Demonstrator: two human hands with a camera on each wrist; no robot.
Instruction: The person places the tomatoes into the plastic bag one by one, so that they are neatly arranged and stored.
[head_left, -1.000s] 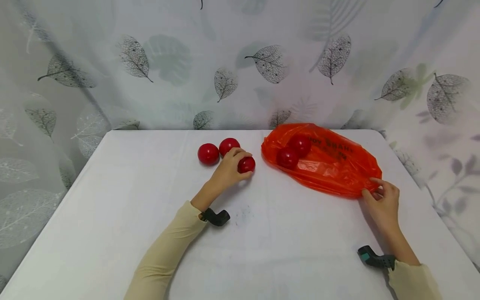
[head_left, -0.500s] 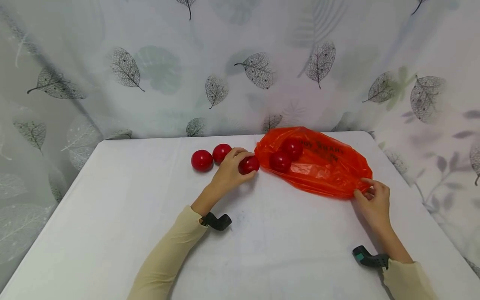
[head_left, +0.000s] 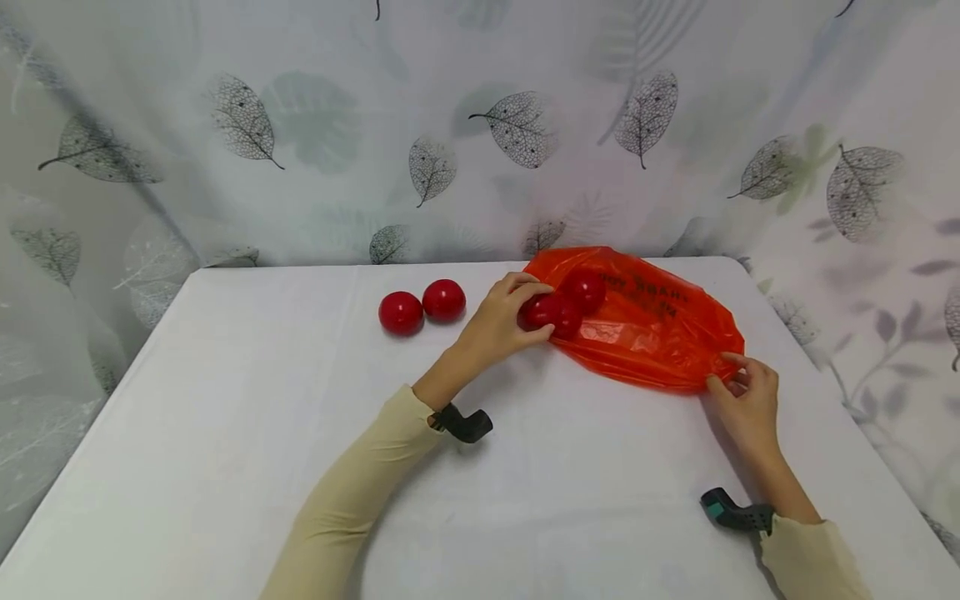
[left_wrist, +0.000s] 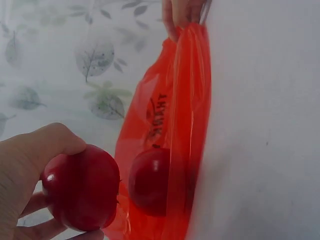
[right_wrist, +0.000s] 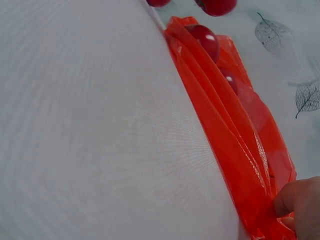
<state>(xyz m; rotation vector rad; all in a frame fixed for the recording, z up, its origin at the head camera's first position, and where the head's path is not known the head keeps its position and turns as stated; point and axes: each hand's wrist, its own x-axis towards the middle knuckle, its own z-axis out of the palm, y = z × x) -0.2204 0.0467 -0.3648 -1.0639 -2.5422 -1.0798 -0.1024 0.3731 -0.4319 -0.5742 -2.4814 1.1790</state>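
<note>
My left hand (head_left: 498, 323) grips a shiny dark red tomato (left_wrist: 82, 187), thumb and fingers curled round its sides. It is at the open left end of an orange-red plastic bag (head_left: 667, 337), which lies on its side. Two tomatoes are in the bag near that opening: one (head_left: 583, 290) farther back, the other (head_left: 567, 319) partly behind the held one in the head view. At the bag's right end, my right hand (head_left: 753, 408) pinches the plastic between thumb and fingers. Dark printed letters show on the bag.
Two more tomatoes, one at the left (head_left: 401, 314) and one beside it (head_left: 444, 301), sit on the white tabletop (head_left: 225, 417) left of the bag. A leaf-patterned curtain (head_left: 322, 200) hangs behind the table's back edge.
My left hand has carried its tomato rightward, away from the two on the table and up to the bag's opening. The right hand keeps its pinch on the bag's right end.
</note>
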